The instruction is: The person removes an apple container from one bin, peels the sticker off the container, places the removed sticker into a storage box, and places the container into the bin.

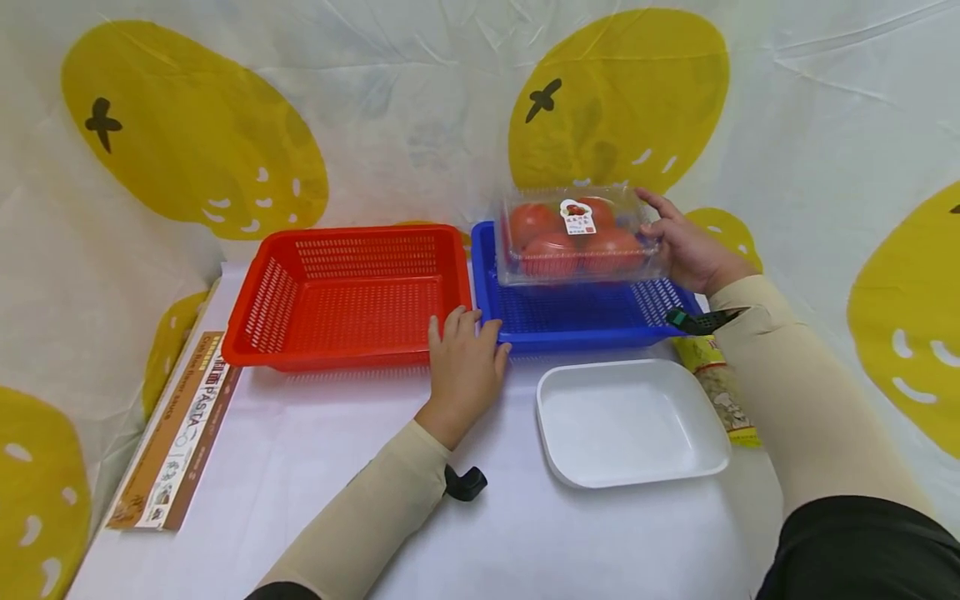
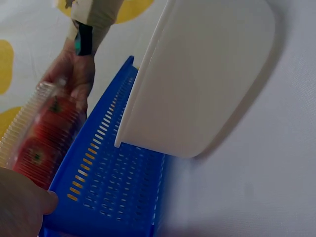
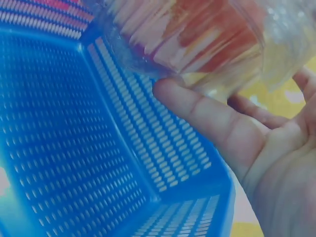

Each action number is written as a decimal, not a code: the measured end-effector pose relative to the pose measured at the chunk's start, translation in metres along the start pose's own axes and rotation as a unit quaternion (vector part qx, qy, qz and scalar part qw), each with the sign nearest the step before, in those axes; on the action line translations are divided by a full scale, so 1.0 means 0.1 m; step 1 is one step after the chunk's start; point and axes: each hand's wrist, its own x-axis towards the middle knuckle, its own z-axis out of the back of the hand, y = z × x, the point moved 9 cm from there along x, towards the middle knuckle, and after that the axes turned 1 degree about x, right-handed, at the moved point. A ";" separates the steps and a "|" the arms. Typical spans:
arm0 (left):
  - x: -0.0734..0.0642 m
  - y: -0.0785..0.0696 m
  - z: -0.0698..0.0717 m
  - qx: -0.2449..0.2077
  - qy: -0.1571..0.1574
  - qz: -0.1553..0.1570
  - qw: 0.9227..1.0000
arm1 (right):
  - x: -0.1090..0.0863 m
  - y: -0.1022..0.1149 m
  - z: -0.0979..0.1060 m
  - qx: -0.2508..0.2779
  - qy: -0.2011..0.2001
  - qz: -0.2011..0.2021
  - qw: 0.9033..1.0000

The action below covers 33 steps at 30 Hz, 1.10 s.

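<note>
Red bskt (image 1: 352, 360), upper left-centre, adjoins blue bskt (image 1: 577, 340), upper right-centre. Tomato pack (image 1: 581, 250) is tilted over the blue one; prob. med. wt., thin slick plastic, easily bruised inside, so best held by its end walls. R hand (image 1: 697, 250) pinches its right end; L hand (image 1: 465, 367), fingers spread, rests mid-frame where bskts meet.

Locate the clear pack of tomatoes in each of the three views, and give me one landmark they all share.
Head: the tomato pack is above centre, slightly right, gripped at its right end by the right hand.
Left wrist: the tomato pack is at the left edge, around mid-height.
Right wrist: the tomato pack is at the top, cut off by the frame.
Shared landmark: the blue basket.
</note>
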 end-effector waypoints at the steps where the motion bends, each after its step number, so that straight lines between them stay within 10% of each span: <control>1: 0.00 0.00 0.00 0.002 0.000 0.001 1.000 | -0.02 0.02 -0.03 0.006 0.002 0.002 1.000; 15: 0.10 0.04 -0.02 0.018 -0.008 0.004 1.000 | -0.35 0.24 -0.55 0.017 0.071 0.053 0.996; 23: 0.05 0.13 0.26 -0.050 -0.065 -0.033 0.996 | -0.58 0.31 -0.71 0.023 0.089 0.054 0.994; 29: -0.12 0.36 0.59 -0.164 -0.093 -0.043 0.981 | -0.78 0.18 -0.77 0.037 0.091 0.050 0.994; 33: -0.20 0.46 0.78 -0.295 -0.072 -0.032 0.952 | -0.90 0.08 -0.84 0.044 0.103 0.064 0.992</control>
